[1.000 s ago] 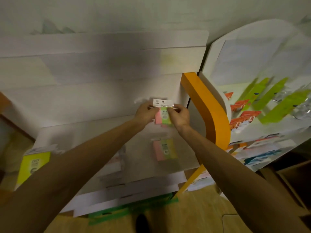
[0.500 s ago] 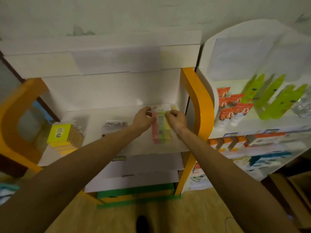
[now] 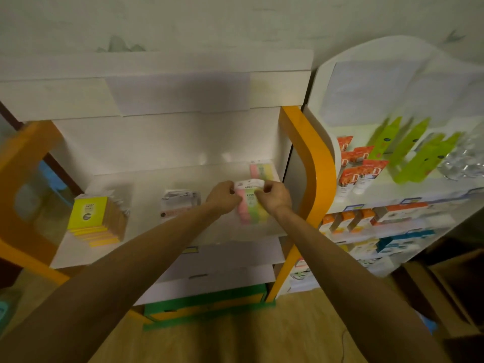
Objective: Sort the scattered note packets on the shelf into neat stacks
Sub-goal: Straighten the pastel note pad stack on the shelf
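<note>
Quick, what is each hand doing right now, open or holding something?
Left hand: grips the left edge of the pink, green and yellow note packet.
Right hand: grips the same packet's right edge.

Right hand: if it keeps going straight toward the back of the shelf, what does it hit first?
Probably the striped note packet lying by the back wall. The right hand and the left hand together pinch the held packet just in front of it. Depth is unclear from one view.

Packet (image 3: 250,205) label partly behind fingers (image 3: 259,193); shelf-centre packets (image 3: 179,203) blurred, unreadable.
</note>
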